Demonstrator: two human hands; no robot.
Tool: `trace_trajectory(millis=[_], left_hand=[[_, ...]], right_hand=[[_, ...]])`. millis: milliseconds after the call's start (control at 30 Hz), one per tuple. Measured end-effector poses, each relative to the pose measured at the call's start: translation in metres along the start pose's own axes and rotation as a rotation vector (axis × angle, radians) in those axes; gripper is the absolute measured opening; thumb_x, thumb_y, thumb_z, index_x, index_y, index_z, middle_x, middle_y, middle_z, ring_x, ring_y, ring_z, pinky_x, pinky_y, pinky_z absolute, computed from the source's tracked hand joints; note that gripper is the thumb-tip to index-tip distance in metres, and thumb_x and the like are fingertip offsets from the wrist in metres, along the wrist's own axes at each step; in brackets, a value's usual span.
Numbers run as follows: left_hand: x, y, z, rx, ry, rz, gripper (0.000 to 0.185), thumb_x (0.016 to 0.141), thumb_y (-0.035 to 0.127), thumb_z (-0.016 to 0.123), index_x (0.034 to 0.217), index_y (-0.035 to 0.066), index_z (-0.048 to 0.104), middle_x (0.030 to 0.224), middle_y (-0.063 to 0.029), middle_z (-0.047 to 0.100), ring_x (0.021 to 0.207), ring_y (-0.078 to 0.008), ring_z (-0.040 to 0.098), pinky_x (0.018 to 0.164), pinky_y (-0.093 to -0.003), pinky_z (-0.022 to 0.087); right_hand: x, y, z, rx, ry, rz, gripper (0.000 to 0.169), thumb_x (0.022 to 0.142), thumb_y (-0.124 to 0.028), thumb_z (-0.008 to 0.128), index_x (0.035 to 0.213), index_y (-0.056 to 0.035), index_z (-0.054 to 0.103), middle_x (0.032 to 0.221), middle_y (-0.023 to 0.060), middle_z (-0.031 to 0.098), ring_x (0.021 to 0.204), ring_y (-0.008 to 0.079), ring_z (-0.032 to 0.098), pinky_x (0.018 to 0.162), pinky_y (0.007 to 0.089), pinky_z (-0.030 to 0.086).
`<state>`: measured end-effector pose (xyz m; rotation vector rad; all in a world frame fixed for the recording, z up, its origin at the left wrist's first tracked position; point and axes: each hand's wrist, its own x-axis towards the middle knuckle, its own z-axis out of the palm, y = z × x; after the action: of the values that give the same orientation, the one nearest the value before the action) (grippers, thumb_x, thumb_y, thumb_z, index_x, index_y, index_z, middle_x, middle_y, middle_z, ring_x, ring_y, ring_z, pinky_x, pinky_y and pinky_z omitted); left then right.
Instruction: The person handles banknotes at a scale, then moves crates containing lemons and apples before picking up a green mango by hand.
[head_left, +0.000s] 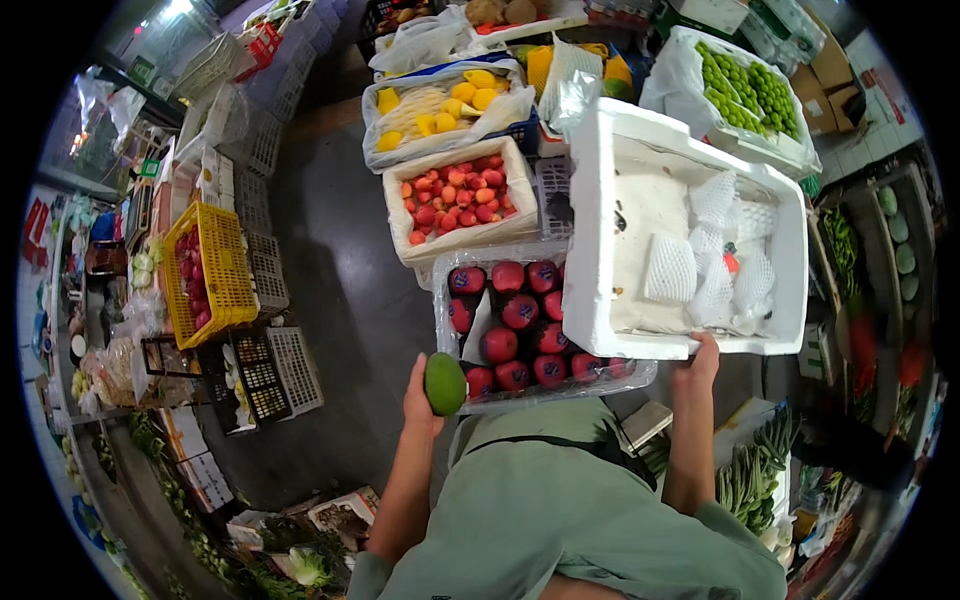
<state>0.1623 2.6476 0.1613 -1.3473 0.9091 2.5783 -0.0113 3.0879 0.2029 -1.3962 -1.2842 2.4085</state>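
A green mango (445, 384) is held in my left hand (418, 401), just off the near left corner of the apple box. My right hand (699, 362) grips the near rim of a white foam box (637, 345). Inside that box lie several white foam net sleeves (670, 268) and a small red thing too covered to name. Partly under the foam box's left side is a plastic-lined box (442, 262) of dark red apples (519, 311) with stickers. A pale divider sheet (477, 330) stands among the apples.
Beyond the apples are a lined box of red-orange fruit (457, 196) and a crate of yellow fruit (463, 93). Green fruit (739, 82) fills a bag-lined box at the back right. Plastic crates (210, 277) line the left; long green beans (750, 480) lie at my right.
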Motion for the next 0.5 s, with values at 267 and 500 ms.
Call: trace_trajectory(millis=[267,500], left_hand=[[0.029,-0.003,-0.017,0.416,0.133,0.128,0.049,0.098,0.046,0.065,0.113,0.000,0.067,0.098,-0.0065,0.069,0.085,-0.0152,0.067,0.076,-0.0308,0.054],[0.005,0.018,-0.013,0.176,-0.047,-0.011,0.044,0.101,0.046,0.060,0.108,0.004,0.069,0.095,-0.0076,0.072,0.080,-0.0192,0.070,0.074,-0.0340,0.058]], right_hand=[[-0.003,0.004,-0.026,-0.029,-0.022,-0.018,0.037,0.082,-0.016,0.061,0.115,0.0000,0.054,0.106,0.0131,0.062,0.094,0.0319,0.066,0.073,0.0470,0.058],[-0.016,-0.001,-0.054,-0.081,-0.032,-0.095,0.039,0.082,-0.015,0.058,0.117,0.0006,0.057,0.112,0.0148,0.065,0.104,0.0350,0.066,0.093,0.0514,0.056]])
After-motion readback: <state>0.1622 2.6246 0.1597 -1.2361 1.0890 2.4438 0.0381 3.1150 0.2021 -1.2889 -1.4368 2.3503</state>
